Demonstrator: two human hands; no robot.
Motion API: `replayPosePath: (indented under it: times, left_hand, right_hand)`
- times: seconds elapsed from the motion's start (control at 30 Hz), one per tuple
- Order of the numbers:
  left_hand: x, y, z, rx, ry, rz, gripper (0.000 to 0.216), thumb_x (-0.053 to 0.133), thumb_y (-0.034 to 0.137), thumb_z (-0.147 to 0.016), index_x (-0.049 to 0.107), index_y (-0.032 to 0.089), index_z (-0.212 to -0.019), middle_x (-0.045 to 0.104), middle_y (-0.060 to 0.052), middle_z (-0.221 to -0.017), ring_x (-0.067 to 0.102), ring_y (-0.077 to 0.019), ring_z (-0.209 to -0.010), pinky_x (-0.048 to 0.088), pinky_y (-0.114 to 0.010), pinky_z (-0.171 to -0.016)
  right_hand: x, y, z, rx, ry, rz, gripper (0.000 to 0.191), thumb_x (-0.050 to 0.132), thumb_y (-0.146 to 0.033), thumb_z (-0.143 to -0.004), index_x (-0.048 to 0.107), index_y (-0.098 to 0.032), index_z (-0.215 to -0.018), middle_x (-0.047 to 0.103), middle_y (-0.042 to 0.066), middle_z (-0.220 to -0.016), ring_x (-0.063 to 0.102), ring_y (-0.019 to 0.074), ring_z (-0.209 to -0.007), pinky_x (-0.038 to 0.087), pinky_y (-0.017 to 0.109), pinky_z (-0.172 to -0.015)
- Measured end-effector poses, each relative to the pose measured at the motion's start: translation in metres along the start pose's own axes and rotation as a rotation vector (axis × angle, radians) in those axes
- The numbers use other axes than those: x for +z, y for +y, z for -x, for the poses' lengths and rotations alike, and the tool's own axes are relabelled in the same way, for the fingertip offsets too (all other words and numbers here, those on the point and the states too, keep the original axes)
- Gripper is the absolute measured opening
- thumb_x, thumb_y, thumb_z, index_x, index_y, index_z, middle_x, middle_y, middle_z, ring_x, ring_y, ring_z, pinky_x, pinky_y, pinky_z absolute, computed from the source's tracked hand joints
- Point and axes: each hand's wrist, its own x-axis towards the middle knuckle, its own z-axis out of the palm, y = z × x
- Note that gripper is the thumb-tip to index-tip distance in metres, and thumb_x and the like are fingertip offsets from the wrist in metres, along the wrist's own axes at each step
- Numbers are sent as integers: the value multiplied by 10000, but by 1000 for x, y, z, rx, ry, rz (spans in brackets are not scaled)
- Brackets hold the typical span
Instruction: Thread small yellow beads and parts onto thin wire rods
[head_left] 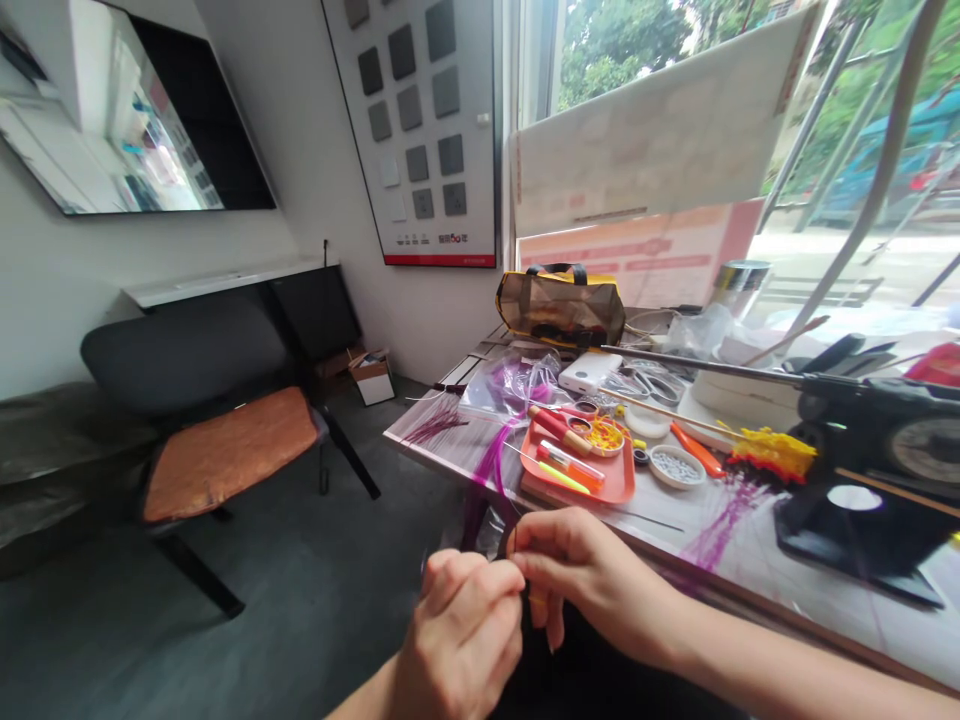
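My left hand and my right hand meet in front of the table edge, both with fingers pinched together. Between the fingertips I see a thin dark strand or wire rising a little; what exactly they hold is too small to name. Just beyond them lies an orange tray with pens, small tools and a dish of yellow bits. Purple fibres hang over the table edge near my hands.
The table carries a black machine at right, a yellow tuft, a small dish of beads, a white box and a yellow bag. A chair with an orange cushion stands left.
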Motion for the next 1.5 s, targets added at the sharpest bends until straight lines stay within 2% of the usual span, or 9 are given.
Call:
replayPosePath:
  times: [0.13,0.33,0.47,0.57,0.8,0.97,1.27,1.4,1.5]
  left_hand:
    - [-2,-4,-5,66,-70,30,162,527,-19,-744,628,97,-797,689,-84,-823,550,-164,-752,392,-296,-718]
    - [-6,2,-28,-1338,-301,1021,38,612,131,-607,588,147,-583,596,-2,-612,500,-114,-602,388,-228,-606]
    - [-2,4,-29,-1703,-192,1321,104,658,134,-484,579,133,-551,534,25,-544,427,-72,-531,363,-199,-583]
    - [-2,6,-27,-1619,-196,1259,96,658,152,-523,579,142,-576,543,15,-586,462,-89,-572,376,-208,-598]
    - [-7,11,-13,-368,-111,192,160,517,45,-768,609,170,-731,585,-50,-832,539,-151,-764,437,-265,-696]
    - [-7,4,-5,96,-90,-1,186,494,-12,-776,618,109,-842,691,-98,-850,558,-171,-746,419,-312,-686]
    - [-9,4,-34,-1606,-270,1274,71,636,132,-535,573,142,-564,543,14,-574,443,-83,-549,368,-213,-591]
    - [-8,7,-32,-1613,-225,1277,96,665,147,-536,580,142,-580,540,17,-577,455,-90,-567,370,-215,-603]
    - [-9,8,-28,-1147,-251,922,106,633,204,-689,587,151,-609,584,-22,-706,525,-135,-677,409,-251,-658]
  right_hand:
    - [-2,-5,-1,30,-6,6,365,514,-527,-761,469,-168,-711,511,-35,-470,492,106,-379,446,234,-377]
    - [-10,-19,22,-1013,-63,1322,215,395,-93,-857,596,-88,-934,621,55,-609,566,157,-509,508,326,-587]
    - [-17,-15,24,-1314,-117,1554,227,422,-95,-852,627,-53,-940,635,78,-609,593,193,-553,511,335,-604]
    - [-17,-11,23,-1197,-122,1436,298,332,-98,-889,622,-33,-916,615,73,-594,543,175,-494,489,326,-558]
    - [-2,-3,14,-177,79,330,231,462,-339,-862,542,-154,-749,530,-27,-529,495,89,-429,417,198,-431]
    - [0,-3,5,48,-41,-128,413,586,-560,-700,475,-162,-702,510,-39,-460,475,94,-369,428,213,-357]
    - [-13,-27,29,-1139,-134,1451,223,408,-82,-848,603,-95,-955,616,44,-580,540,153,-491,483,307,-572]
    - [-14,-20,26,-1124,-158,1409,305,320,-96,-889,618,-82,-830,595,61,-569,508,157,-467,462,311,-538]
    - [-8,-15,22,-696,-29,996,325,310,-175,-922,577,-139,-740,555,19,-552,478,118,-452,418,254,-481]
